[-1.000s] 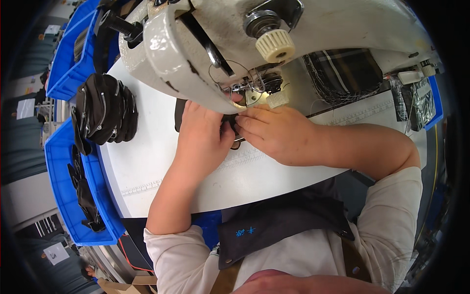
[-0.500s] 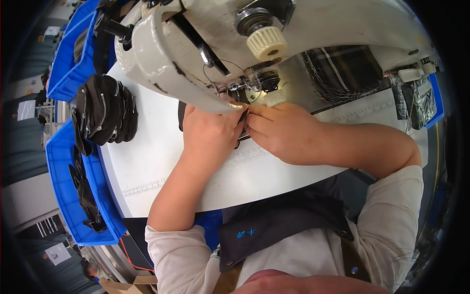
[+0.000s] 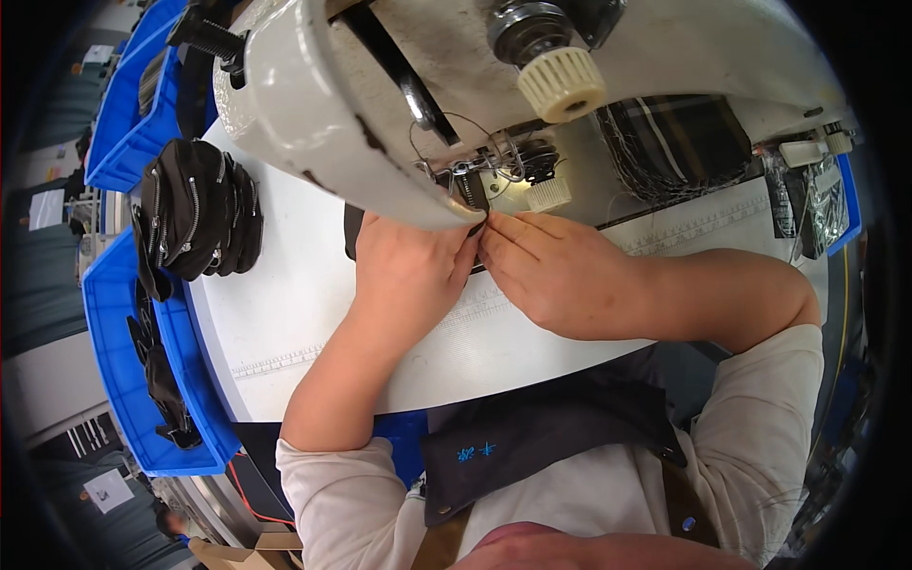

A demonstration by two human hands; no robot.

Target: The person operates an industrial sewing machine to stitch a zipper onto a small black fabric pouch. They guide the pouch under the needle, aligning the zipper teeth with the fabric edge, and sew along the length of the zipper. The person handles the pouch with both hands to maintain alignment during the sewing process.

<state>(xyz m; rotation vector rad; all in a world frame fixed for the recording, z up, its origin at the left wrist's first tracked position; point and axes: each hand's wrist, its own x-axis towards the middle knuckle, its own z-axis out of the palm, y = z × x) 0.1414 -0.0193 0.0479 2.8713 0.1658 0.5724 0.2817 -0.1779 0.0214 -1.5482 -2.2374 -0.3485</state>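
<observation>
Both of my hands are at the needle area of a white sewing machine (image 3: 285, 104), under its curved head. The fingers of my left hand (image 3: 408, 271) are closed on black fabric (image 3: 351, 231), whose edge shows beyond the knuckles. From the other side, my right hand (image 3: 565, 275) pinches the same piece, fingertips meeting the left hand's. Most of the fabric is hidden by my hands and the machine head. Just beyond the fingertips is the metal presser foot area (image 3: 465, 180), partly covered by the head.
A stack of black zippered pouches (image 3: 195, 209) stands at the table's left. Blue bins (image 3: 119, 366) with black pieces line that side. Dark striped fabric pieces (image 3: 674, 142) lie under the machine arm. Ruler markings (image 3: 275, 361) run along the white table (image 3: 313, 313).
The machine head looks larger and sits further right in the picture. My hands stay together at the needle, the right one slightly lower; less black fabric shows between them.
</observation>
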